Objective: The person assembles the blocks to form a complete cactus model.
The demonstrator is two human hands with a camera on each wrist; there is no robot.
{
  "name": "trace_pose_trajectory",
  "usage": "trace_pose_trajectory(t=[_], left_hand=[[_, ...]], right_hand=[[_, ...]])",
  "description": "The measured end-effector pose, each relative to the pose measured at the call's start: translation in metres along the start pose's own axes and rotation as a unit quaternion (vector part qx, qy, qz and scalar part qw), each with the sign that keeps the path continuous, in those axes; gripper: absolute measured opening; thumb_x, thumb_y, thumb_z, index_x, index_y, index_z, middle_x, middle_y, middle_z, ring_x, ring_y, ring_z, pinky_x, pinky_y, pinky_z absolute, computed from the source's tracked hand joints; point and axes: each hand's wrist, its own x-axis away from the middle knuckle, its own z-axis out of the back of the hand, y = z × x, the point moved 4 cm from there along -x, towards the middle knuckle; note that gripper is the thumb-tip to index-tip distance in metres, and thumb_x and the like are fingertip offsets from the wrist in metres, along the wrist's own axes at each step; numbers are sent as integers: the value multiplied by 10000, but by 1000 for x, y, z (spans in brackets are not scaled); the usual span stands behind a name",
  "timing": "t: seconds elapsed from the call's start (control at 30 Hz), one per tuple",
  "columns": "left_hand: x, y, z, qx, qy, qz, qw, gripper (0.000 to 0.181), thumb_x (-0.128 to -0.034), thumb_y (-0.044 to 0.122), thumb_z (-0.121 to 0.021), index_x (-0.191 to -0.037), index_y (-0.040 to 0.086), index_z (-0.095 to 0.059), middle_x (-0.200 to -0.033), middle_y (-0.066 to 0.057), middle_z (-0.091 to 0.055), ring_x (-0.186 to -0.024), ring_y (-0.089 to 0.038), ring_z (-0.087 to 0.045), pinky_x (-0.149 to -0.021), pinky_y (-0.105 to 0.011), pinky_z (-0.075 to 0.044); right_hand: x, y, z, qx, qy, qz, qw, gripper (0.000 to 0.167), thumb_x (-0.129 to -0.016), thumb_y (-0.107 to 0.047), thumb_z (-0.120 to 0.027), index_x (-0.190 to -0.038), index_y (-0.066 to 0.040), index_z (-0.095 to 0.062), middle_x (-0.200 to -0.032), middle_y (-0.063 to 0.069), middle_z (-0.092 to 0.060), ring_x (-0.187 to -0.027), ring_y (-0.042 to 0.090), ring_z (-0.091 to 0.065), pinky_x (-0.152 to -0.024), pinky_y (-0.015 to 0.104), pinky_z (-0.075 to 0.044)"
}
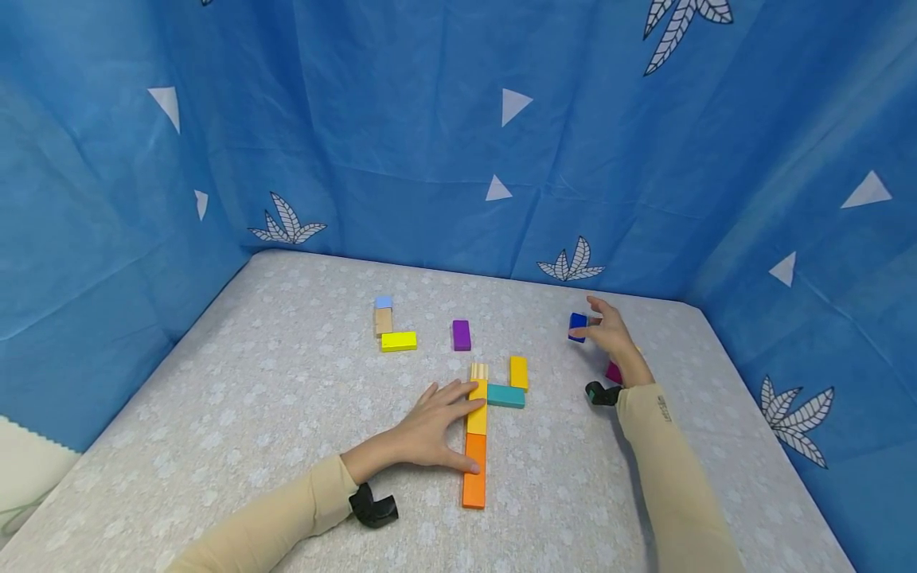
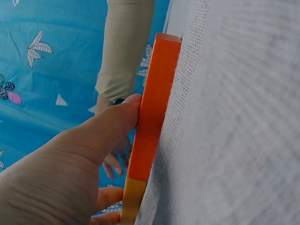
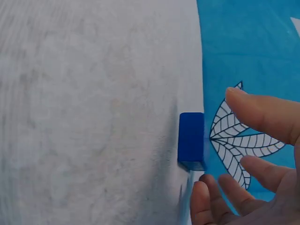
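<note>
My left hand (image 1: 426, 430) lies with spread fingers over a row of blocks. In the left wrist view its thumb touches the side of the orange block (image 2: 152, 108); other fingertips rest at the amber block (image 1: 477, 418) joined end to end with it. A striped pale block (image 1: 479, 372) caps the row's far end, and a teal block (image 1: 506, 396) extends from its right side. At the back right, my right hand (image 1: 611, 334) reaches around a dark blue block (image 3: 191, 138), thumb and fingers parted. The right wrist view shows space between the fingers and that block.
A yellow-orange block (image 1: 519, 373) sits against the teal one. Farther back are a purple block (image 1: 462, 336), a bright yellow block (image 1: 399, 341), a wooden block (image 1: 384, 321) and a light blue block (image 1: 384, 302). My right wrist partly hides a magenta block (image 1: 613, 372). Blue curtains (image 1: 430, 143) surround the table.
</note>
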Motion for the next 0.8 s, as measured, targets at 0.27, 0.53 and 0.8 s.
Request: trace_pose_trajectory(t=[0.27,0.53,0.8], left_hand=[[0,-1,-1,-16,-19,37,10000,949,-710,608,-776,-1486,183,-433,-1625,-25,-239,-1514,-300,-159,-1213,-571,-46],[-1,-2,-1,-9,-21,27,10000,949,-712,612,-771,-1489,187,-429,-1625,-17,-239,-1515,-294,-157,-1212,-573,-47],[-1,-2,-2,-26,-6,18,10000,951,-713,615,-768,-1489,183,-428,-1625,-17,-241,-1514,-300,-160,-1211,-576,-50]], right_hand=[[-5,7,-4,173,-199,-286,9992,939,-861,-85,-689,-1577,-84,-81,-1619,237,-108,-1466,439,-203,-1161,606,-237],[-5,11,-7,315,-39,-535,9981,831,-884,-68,-655,-1558,-35,-169,-1604,223,-199,-1432,429,-290,-1145,565,-309],[-5,15,-7,214,-18,-533,9983,744,-888,-82,-653,-1519,14,-270,-1554,249,-304,-1367,420,-378,-1108,518,-392]])
